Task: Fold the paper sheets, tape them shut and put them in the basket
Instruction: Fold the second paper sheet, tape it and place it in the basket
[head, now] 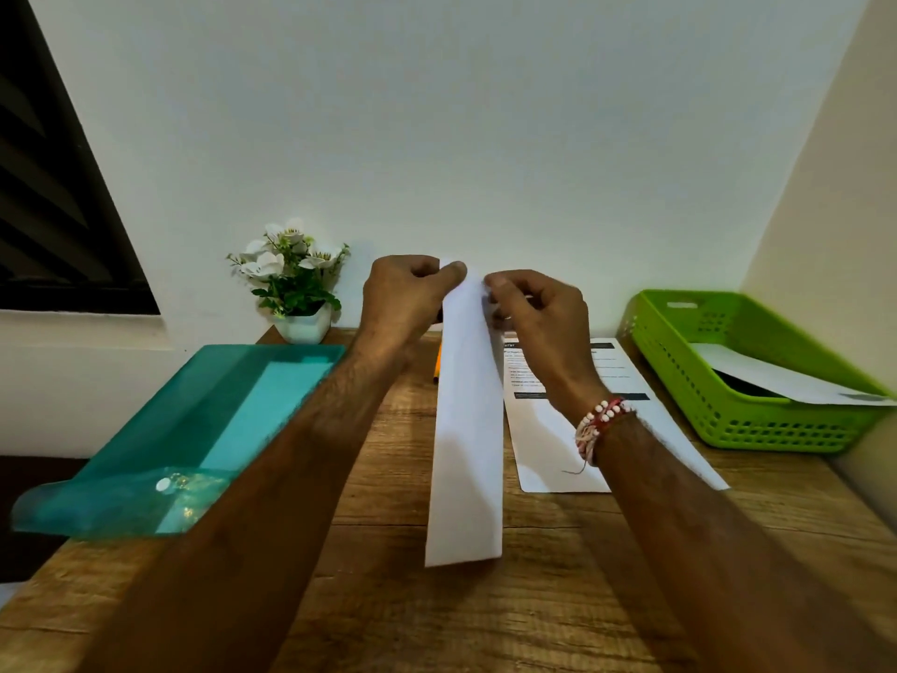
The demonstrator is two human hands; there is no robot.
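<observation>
White folded paper strip [466, 429] held up over wooden surface [388, 599]; my left hand [407, 293] and my right hand [539, 313] pinch its top end, fingers [500, 284] curled. Green basket [718, 420] far right, one sheet [776, 381] inside

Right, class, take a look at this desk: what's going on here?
A person pinches the far end of a long folded paper strip with the left hand and right hand over the wooden desk. A printed sheet lies flat beside it, and the green basket already holds a white paper.
</observation>
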